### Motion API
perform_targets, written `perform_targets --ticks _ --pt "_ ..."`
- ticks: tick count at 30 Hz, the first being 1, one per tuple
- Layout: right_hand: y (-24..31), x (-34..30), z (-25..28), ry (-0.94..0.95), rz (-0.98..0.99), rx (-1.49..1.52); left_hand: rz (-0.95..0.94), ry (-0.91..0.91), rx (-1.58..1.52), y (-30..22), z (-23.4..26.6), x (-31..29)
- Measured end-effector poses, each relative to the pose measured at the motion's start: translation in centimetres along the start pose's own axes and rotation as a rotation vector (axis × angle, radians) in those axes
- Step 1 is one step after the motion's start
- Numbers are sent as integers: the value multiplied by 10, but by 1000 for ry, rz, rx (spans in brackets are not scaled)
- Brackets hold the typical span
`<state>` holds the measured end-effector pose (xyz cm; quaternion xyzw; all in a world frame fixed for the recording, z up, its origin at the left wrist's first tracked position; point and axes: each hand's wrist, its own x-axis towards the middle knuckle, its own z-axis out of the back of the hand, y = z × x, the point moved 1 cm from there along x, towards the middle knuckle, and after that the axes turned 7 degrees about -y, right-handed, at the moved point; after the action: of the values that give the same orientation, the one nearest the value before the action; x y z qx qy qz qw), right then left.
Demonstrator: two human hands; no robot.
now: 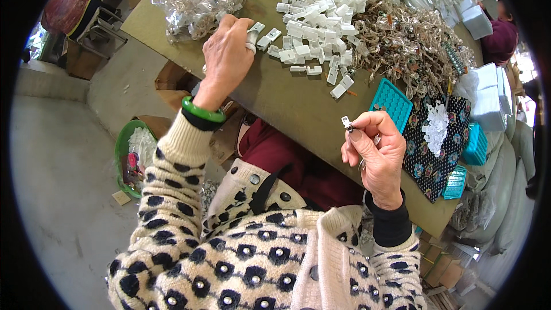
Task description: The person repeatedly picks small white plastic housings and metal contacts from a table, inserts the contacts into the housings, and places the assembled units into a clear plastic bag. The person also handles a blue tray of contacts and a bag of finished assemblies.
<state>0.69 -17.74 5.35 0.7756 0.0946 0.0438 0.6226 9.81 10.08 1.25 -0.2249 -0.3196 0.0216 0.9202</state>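
My right hand [380, 150] is raised over the table's near edge. Between its thumb and forefinger is a small white clip-like part [346, 121] with a dark, shiny lower end. Something thin and shiny also shows among its curled fingers, too small to name. My left hand [228, 51], with a green bangle [203, 110] at the wrist, reaches over the table beside a few loose white plastic pieces [268, 39]. Its fingers are bent and a white band wraps one of them. The fingertips are partly hidden, so what they grip cannot be made out.
Across the table [270, 97] lie a heap of white plastic pieces [321, 14], a pile of clear-and-metal parts [402, 46] and a clear bag [201, 0]. At right are a teal tray [392, 106] and white bits [436, 129] on patterned cloth. A green basin [121, 155] stands on the floor.
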Motion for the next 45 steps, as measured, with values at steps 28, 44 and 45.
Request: perform_targets --ticks 28,44,45 --pt "1 -8 26 -265 81 226 938 838 -1883 -127 -9 -89" --pt "11 -15 28 -244 -16 -118 702 555 -1726 -135 -17 -94" --pt "13 -17 27 -244 6 -191 685 545 -1707 -135 -17 -94"
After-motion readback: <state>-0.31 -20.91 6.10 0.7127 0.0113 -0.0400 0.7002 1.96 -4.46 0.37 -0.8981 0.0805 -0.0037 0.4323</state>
